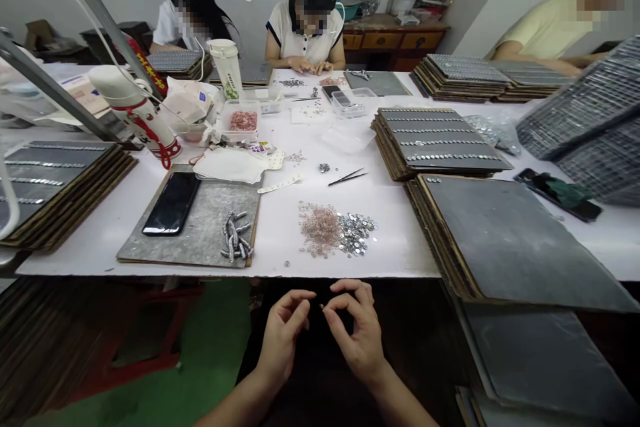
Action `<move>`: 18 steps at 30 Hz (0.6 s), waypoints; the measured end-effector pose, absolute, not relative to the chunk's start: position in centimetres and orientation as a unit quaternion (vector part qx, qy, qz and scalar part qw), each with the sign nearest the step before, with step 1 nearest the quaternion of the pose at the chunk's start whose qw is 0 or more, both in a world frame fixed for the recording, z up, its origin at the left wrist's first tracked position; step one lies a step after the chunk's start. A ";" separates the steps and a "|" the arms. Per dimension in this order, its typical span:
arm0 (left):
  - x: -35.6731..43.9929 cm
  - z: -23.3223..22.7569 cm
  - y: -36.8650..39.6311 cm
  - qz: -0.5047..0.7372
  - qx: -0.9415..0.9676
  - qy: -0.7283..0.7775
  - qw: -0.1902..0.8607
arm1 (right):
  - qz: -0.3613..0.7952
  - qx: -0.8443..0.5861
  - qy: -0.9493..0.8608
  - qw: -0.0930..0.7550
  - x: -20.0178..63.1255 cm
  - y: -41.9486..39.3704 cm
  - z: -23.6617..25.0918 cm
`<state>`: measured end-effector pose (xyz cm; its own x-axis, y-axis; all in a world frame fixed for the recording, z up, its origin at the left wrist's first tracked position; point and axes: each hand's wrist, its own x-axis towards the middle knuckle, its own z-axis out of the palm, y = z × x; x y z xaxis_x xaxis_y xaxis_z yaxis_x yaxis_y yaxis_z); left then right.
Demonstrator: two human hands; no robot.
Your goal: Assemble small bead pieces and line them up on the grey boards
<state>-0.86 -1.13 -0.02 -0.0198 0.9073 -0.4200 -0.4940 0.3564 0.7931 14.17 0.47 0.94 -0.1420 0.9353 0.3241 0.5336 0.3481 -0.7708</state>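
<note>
Both my hands hover below the white table's front edge, over my lap. My right hand pinches a tiny dark piece between thumb and forefinger. My left hand is beside it with fingers curled and fingertips close to that piece; whether it touches is unclear. On the table just above lie a heap of small pink pieces and a heap of small silver discs. Black tweezers lie farther back.
A grey board at left carries a black phone and several stacked silver pieces. Stacks of dark boards stand right and left. Three people work at the far side and right. A white bottle lies tilted.
</note>
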 end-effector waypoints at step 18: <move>-3.1 0.5 -0.1 0.474 0.432 0.573 0.511 | 0.161 -0.534 -0.730 0.394 14.7 1.5 0.9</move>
